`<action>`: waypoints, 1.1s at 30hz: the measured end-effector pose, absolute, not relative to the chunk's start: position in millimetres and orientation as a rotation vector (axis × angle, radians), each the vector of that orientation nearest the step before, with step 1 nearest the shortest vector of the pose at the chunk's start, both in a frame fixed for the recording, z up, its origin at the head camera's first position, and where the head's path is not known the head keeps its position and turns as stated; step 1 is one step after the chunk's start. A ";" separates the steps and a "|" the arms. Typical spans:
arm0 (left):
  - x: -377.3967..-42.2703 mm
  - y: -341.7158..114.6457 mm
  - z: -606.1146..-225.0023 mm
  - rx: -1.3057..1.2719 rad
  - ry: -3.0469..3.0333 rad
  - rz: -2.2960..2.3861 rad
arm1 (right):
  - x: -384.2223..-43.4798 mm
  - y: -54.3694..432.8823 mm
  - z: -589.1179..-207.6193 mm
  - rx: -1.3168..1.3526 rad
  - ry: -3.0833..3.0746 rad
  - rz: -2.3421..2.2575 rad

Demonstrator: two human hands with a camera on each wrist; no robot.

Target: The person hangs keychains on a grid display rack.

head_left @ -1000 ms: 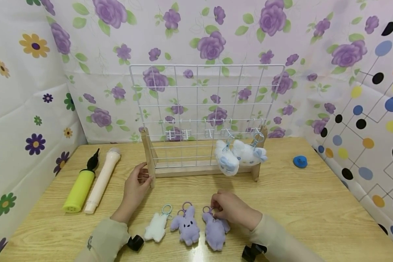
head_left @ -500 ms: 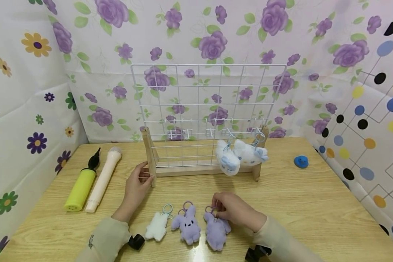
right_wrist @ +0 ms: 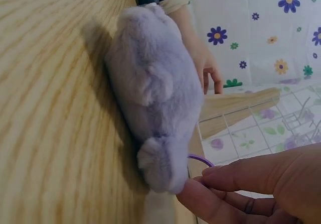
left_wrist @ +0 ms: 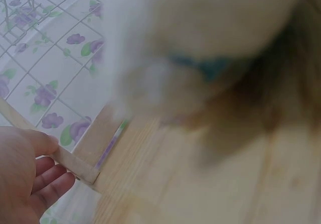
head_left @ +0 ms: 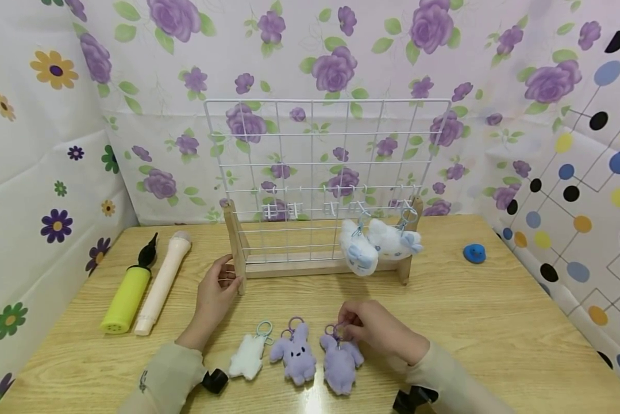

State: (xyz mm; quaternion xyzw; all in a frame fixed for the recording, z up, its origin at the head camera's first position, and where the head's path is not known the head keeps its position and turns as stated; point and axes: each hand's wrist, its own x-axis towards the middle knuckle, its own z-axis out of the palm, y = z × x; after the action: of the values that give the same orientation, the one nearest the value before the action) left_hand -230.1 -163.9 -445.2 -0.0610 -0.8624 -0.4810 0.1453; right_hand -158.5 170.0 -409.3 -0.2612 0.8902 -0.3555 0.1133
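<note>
My right hand [head_left: 379, 328] pinches the ring and clasp end of a purple plush keychain [head_left: 339, 365] lying face down on the table. In the right wrist view, thumb and forefinger meet beside its purple ring [right_wrist: 201, 159]. My left hand [head_left: 218, 293] grips the left wooden upright [head_left: 235, 247] of a white wire grid rack [head_left: 312, 133], thumb in front, fingers partly hidden behind. Left of the pinched plush lie another purple plush keychain [head_left: 298, 361], face up, and a white one [head_left: 247, 356]. Two white-and-blue plush keychains, one [head_left: 358, 253] beside the other [head_left: 389, 238], hang from the rack's right side.
Several white hooks [head_left: 294, 211] sit along the rack's lower wires. At the left lie a yellow-green hand pump [head_left: 126, 302] and a pale microphone-shaped tube [head_left: 163, 284]. A small blue toy [head_left: 474, 253] stands at the right. Patterned cloth [head_left: 289, 57] encloses the table.
My right hand and forearm have shifted slightly to the right, still at the purple plush keychain's ring. The left hand keeps its place on the upright.
</note>
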 end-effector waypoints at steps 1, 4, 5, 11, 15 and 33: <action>-230.1 -163.8 -445.1 -0.177 -2.483 -1.387 | -157.9 170.3 -408.0 -0.758 2.606 -1.054; -230.2 -163.7 -445.4 -0.182 -2.479 -1.393 | -156.4 171.1 -404.2 -0.750 2.602 -1.069; -230.2 -163.7 -445.4 -0.182 -2.477 -1.396 | -155.9 171.4 -402.8 -0.752 2.603 -1.070; -230.0 -163.8 -446.3 -0.188 -2.473 -1.384 | -153.6 173.4 -393.5 -0.778 2.614 -1.051; -229.8 -163.8 -446.4 -0.189 -2.476 -1.369 | -151.6 174.8 -384.4 -0.785 2.608 -1.033; -230.4 -164.0 -446.7 -0.188 -2.477 -1.350 | -147.9 182.8 -344.6 -0.841 2.682 -0.933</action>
State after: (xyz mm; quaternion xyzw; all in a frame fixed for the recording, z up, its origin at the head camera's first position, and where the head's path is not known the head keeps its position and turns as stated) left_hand -230.4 -164.0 -446.7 -0.0658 -0.8653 -0.4716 0.1565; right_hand -147.9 182.8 -344.6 -0.2829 0.9020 -0.3136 0.0899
